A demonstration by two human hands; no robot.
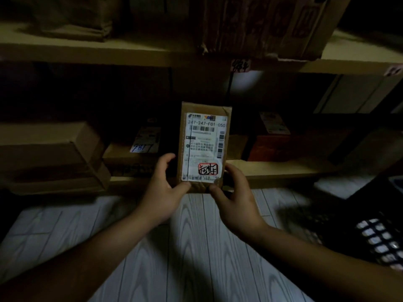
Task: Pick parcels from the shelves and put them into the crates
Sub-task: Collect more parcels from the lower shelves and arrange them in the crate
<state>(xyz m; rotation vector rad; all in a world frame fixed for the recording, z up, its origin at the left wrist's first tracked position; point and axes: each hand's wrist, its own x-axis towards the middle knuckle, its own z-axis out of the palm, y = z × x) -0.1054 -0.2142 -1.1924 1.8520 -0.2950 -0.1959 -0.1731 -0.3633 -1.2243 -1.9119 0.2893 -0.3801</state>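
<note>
A small brown cardboard parcel point(205, 136) with a white shipping label and a red stamp is held upright in front of the lower shelf point(283, 168). My left hand point(165, 188) grips its lower left edge, thumb on the front. My right hand point(233, 197) grips its lower right corner, thumb on the bottom edge. A dark crate point(370, 234) with a gridded wall sits at the right edge, blurred.
Cardboard boxes point(54, 155) stack at the left of the lower shelf, with a labelled box point(139, 149) and a reddish box point(290, 147) behind the parcel. The upper shelf point(109, 53) holds a large box point(261, 27). Pale wood-grain floor point(196, 247) lies below.
</note>
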